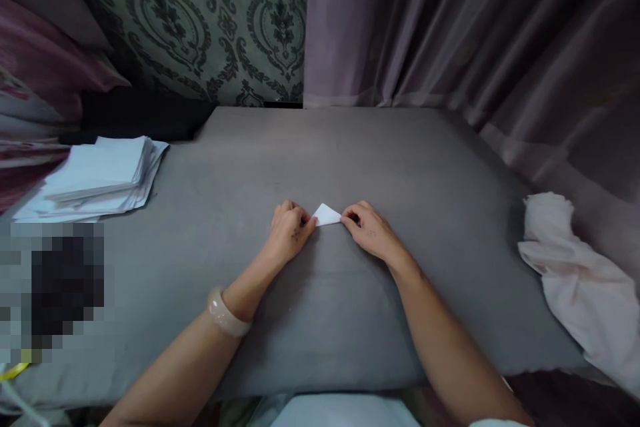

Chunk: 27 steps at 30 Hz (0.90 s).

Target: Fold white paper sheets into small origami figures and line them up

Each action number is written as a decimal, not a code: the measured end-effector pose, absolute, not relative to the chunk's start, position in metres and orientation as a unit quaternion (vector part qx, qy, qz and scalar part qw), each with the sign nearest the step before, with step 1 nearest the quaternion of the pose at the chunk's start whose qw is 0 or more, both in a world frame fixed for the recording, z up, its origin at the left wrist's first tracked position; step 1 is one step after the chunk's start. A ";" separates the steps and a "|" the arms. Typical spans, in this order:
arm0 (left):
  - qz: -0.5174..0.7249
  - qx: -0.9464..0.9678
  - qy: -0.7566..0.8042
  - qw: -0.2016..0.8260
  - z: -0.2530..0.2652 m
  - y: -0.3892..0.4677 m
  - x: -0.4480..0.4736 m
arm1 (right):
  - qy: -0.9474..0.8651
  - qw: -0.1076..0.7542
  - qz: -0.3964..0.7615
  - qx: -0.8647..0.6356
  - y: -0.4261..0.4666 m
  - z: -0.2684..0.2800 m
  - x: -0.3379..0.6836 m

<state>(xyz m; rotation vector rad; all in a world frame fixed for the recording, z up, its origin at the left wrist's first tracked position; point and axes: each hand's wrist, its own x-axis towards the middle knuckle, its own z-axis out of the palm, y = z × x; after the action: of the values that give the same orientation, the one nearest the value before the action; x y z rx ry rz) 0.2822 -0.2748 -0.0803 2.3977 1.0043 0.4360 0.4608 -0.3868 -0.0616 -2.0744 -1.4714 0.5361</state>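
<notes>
The folded paper (327, 215), a small white triangle, is lying flat on the grey desk (350, 320) near its middle, pinned between the two hands. The left hand (289, 230) is curling its fingers down onto the paper's left corner, and the right hand (369, 230) is pressing its fingertips on the right corner, so both are gripping the piece against the cloth surface rather than lifting it. Holding it down from both ends is probably keeping the creases tight and the small shape from springing open. A pale bangle (227, 313) is sitting on the left wrist.

At the desk's far left a stack of white sheets (95, 177) is resting, fanned slightly, within an arm's reach of the left hand, likely so that fresh sheets are close by. At the right edge a crumpled pale pink cloth (575, 280) is draping over the desk's side, well apart from the hands. Behind the desk a patterned wall (215, 20) and a mauve curtain (475, 27) are closing off the view.
</notes>
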 end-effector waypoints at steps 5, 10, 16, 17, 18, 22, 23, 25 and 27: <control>0.162 0.890 0.353 0.241 -0.081 -0.276 0.280 | -0.536 0.210 0.154 -0.803 -0.385 -0.060 0.449; 0.173 0.900 0.322 0.239 -0.081 -0.273 0.276 | -0.544 0.172 0.168 -0.804 -0.400 -0.052 0.442; 0.163 0.897 0.321 0.257 -0.077 -0.270 0.276 | -0.567 0.204 0.206 -0.771 -0.411 -0.049 0.448; 0.160 0.898 0.319 0.258 -0.076 -0.270 0.276 | -0.564 0.206 0.204 -0.773 -0.411 -0.049 0.448; 0.157 0.899 0.317 0.258 -0.075 -0.270 0.276 | -0.560 0.207 0.199 -0.777 -0.410 -0.050 0.448; 0.156 0.901 0.313 0.255 -0.075 -0.269 0.276 | -0.543 0.200 0.180 -0.795 -0.407 -0.052 0.443; 0.157 0.902 0.313 0.253 -0.075 -0.269 0.276 | -0.540 0.195 0.175 -0.800 -0.406 -0.053 0.442; 0.160 0.904 0.309 0.248 -0.076 -0.269 0.277 | -0.538 0.193 0.166 -0.803 -0.404 -0.055 0.442; 0.164 0.905 0.308 0.243 -0.077 -0.269 0.277 | -0.537 0.196 0.162 -0.804 -0.403 -0.056 0.442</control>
<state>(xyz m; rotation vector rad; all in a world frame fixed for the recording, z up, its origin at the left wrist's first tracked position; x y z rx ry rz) 0.2772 -0.2692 -0.0767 2.4721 0.8417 0.4491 0.4419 -0.4027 -0.0560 -2.2524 -1.5051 0.4540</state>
